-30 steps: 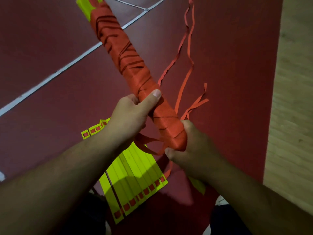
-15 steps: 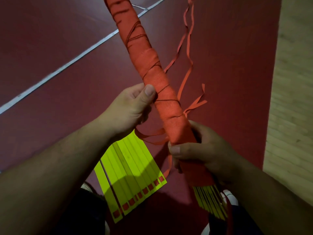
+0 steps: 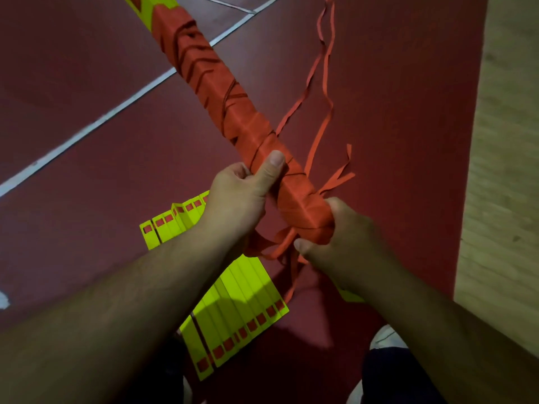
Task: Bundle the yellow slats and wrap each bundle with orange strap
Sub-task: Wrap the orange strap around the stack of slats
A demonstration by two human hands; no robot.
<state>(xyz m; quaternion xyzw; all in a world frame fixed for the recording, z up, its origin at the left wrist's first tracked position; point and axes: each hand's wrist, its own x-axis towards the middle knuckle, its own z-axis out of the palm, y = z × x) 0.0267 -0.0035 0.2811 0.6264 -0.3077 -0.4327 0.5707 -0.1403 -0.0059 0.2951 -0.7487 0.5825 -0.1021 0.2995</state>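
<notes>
Gripping the wrapped bundle (image 3: pixel 233 103) with both hands, I hold it above the red mat (image 3: pixel 408 141). My left hand (image 3: pixel 236 199) closes round the shaft, with the thumb laid flat on the orange strap (image 3: pixel 300 199) and pointing up the bundle. Its fingers are hidden behind the shaft. My right hand (image 3: pixel 344 240) is curled round the near end, the thumb tip pressing across loose strap tails (image 3: pixel 280 246) that hang between the hands. The bundle's near end face is buried in that grip. A small yellow corner (image 3: pixel 350 297) shows below the right wrist; I cannot tell what it belongs to.

The bundle's long axis runs from near right to far left. It is wrapped along nearly its full visible length, and bare yellow slat ends (image 3: pixel 143 4) show past the wrapping where the top edge cuts them off. Thin loose strips (image 3: pixel 323 118) trail over the mat just right of the bundle and leave the picture at the top.

A flat row of unbundled slats (image 3: pixel 242 293) lies side by side on the mat under my left forearm, which covers its middle. Each slat carries a small red square near its end, and they point roughly the same way as the bundle.

A white line (image 3: pixel 87 129) crosses the floor on the left. Pale wood flooring (image 3: pixel 501 141) borders the mat on the right. A white shoe tip (image 3: pixel 385 339) shows at the bottom, partly blocked.
</notes>
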